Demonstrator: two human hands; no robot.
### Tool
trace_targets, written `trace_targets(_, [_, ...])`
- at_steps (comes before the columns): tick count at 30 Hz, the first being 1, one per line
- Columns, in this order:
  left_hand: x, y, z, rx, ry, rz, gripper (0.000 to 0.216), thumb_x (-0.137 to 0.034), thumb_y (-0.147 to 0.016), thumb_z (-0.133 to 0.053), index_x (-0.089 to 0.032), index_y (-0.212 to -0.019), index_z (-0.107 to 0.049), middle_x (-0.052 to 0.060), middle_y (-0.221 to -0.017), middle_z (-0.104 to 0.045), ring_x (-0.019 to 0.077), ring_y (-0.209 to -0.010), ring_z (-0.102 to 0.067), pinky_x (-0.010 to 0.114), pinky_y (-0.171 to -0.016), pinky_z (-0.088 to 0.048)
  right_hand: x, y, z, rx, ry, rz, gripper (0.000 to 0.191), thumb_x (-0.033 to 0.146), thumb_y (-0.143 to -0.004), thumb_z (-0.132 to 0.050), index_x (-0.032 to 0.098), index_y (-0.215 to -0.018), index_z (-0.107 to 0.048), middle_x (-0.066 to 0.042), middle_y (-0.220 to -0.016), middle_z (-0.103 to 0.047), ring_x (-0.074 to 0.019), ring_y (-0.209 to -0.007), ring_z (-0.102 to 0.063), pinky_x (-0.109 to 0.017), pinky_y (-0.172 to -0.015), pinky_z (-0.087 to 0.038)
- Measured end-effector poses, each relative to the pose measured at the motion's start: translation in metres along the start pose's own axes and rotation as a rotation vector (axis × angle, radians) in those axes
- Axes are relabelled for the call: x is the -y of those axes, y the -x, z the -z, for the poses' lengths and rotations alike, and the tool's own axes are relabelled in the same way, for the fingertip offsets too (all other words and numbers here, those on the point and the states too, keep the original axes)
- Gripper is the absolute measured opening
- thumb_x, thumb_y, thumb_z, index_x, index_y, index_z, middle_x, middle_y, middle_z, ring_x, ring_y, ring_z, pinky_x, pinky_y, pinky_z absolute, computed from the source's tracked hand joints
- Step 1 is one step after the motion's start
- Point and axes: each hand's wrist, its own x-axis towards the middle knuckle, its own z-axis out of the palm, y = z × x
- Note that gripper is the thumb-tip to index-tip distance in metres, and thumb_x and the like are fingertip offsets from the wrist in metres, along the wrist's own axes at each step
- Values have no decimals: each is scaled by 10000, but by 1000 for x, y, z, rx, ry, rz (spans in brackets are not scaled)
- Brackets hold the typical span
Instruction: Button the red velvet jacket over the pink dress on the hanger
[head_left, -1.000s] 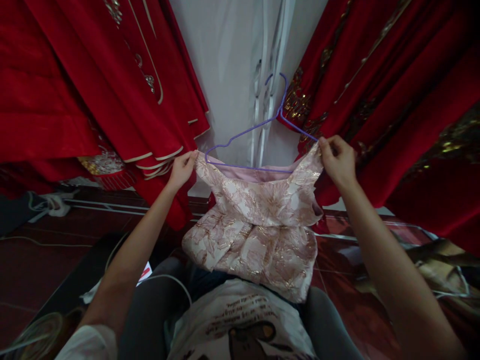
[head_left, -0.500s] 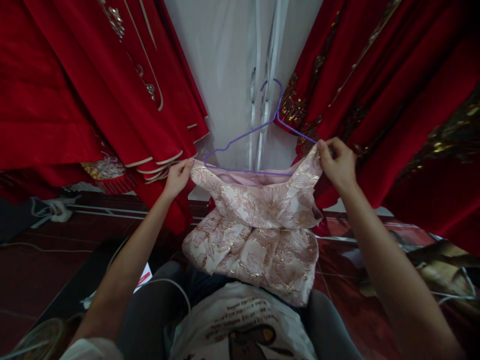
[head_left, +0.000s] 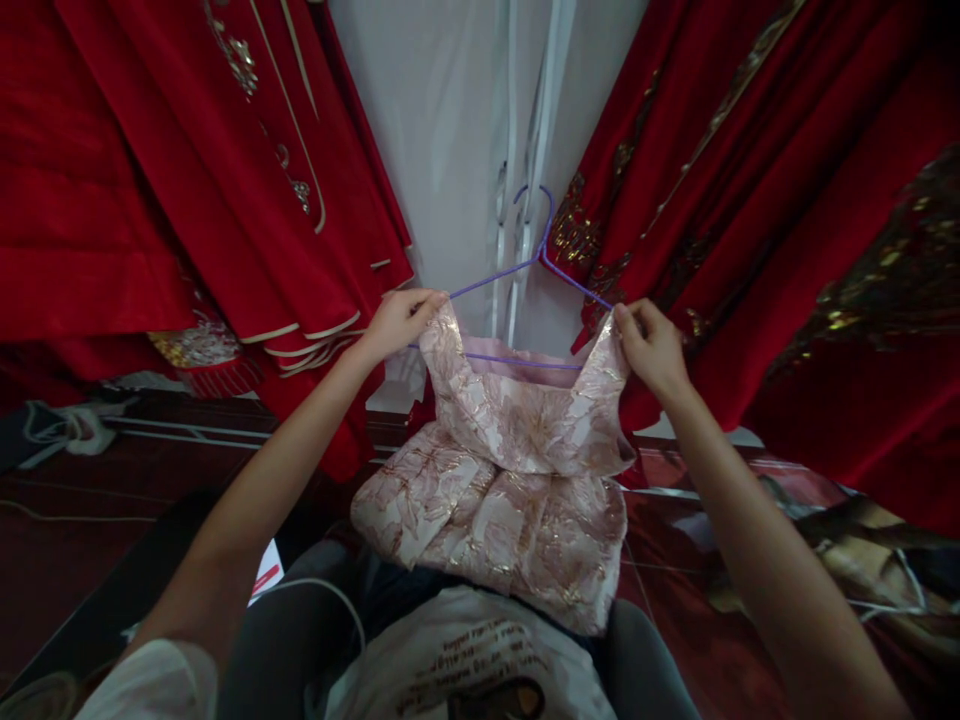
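A small pink dress (head_left: 517, 450) with gold flower brocade hangs in front of me on a thin purple wire hanger (head_left: 517, 270). My left hand (head_left: 401, 318) pinches the dress's left shoulder against the hanger's left arm. My right hand (head_left: 651, 345) pinches the right shoulder at the hanger's right arm. Both hands are closed on the fabric. The skirt rests over my lap. The hanger's hook stands up against the white cloth behind.
Red garments with gold trim (head_left: 187, 170) hang at the left and more red embroidered robes (head_left: 787, 220) at the right. A white garment cover (head_left: 465, 130) hangs between them. Dark red floor tiles (head_left: 90, 510) with white cords lie below.
My left hand has moved right, from the outer tip of the hanger's left arm inward along it, bringing the dress's left shoulder with it. My right hand shifted slightly inward and down.
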Motion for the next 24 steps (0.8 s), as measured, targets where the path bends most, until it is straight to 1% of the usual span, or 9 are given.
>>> trace_targets(4, [-5,-13,-5,112,-126,-36,448,-491,-899,-475,-166,-606,-569,-36,-504,-420,97,-485,-379,244,-517,-253,-5,-4,1,22,-3,-5,357,546,-882,-497,218,-764,-575,13,-628,-554,-146,-580,-492,-265,-577,-382])
trace_targets(7, [9,-8,-6,129,-38,33,427,-523,-876,-503,-160,-701,-644,-20,-582,-540,102,-541,-456,230,-530,-309,-11,-8,-4,53,-30,-42,403,582,-867,-498,213,-724,-576,12,-604,-536,-148,-580,-492,-262,-560,-376])
trace_targets(9, [21,3,-7,72,97,121,415,-551,-829,-561,-153,-761,-658,-4,-670,-606,108,-600,-513,219,-549,-364,-14,-9,-9,108,-85,-84,441,608,-859,-491,210,-685,-566,11,-592,-523,-146,-573,-486,-256,-538,-367])
trace_targets(12, [39,27,-15,-107,331,321,430,-575,-748,-649,-154,-833,-625,8,-720,-629,106,-588,-543,219,-541,-432,-16,-6,-17,192,-158,-121,441,614,-846,-509,207,-692,-579,14,-597,-535,-134,-554,-476,-244,-513,-359])
trace_targets(14, [51,49,-24,-107,458,450,439,-586,-745,-645,-159,-834,-597,8,-683,-618,99,-527,-541,233,-520,-466,-16,-5,-20,207,-167,-128,427,606,-842,-521,206,-711,-591,16,-606,-552,-126,-543,-474,-239,-510,-360])
trace_targets(16, [65,75,-36,22,484,510,424,-579,-768,-614,-159,-821,-600,17,-659,-620,107,-509,-560,246,-519,-488,-17,-4,-22,211,-165,-133,419,598,-841,-525,205,-716,-597,17,-618,-563,-123,-543,-476,-239,-517,-365])
trace_targets(18, [81,101,-50,181,418,472,382,-527,-760,-618,-159,-862,-619,48,-729,-670,140,-586,-622,285,-584,-531,-16,-5,-21,222,-167,-136,413,591,-842,-528,204,-719,-601,13,-629,-568,-124,-552,-481,-243,-532,-375])
trace_targets(21, [102,137,-71,464,160,313,438,-376,-699,-659,-155,-1074,-616,117,-1070,-696,231,-954,-668,376,-846,-541,-13,-5,-19,226,-161,-131,417,585,-848,-521,200,-706,-598,2,-647,-579,-131,-580,-502,-249,-564,-397])
trace_targets(24, [115,159,-85,651,-196,320,632,-253,-697,-622,-153,-1309,-505,145,-1336,-572,286,-1217,-552,463,-1060,-401,-9,-4,-15,241,-141,-126,420,578,-859,-508,196,-709,-599,-10,-672,-597,-138,-608,-528,-252,-595,-416])
